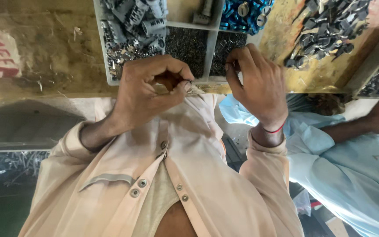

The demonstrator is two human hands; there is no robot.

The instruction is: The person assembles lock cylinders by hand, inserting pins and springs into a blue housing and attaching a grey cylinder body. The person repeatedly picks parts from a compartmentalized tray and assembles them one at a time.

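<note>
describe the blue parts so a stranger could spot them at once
Start at the grey divided tray on the worn yellow bench, above the right hand. In its top right compartment lies a heap of blue parts. Everything else around is grey or dark metal.

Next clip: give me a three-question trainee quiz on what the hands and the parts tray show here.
1. True or false: the left hand pinches a small dark part at the near edge of the grey divided tray.
2. Which compartment holds the blue parts? A) far right B) near left C) none
3. Fill in: the right hand wears a ____ thread at the wrist.

Key: 1 true; 2 A; 3 red. A second person's arm in a light blue sleeve is at the right; a pile of dark metal pieces lies on the bench.
</note>
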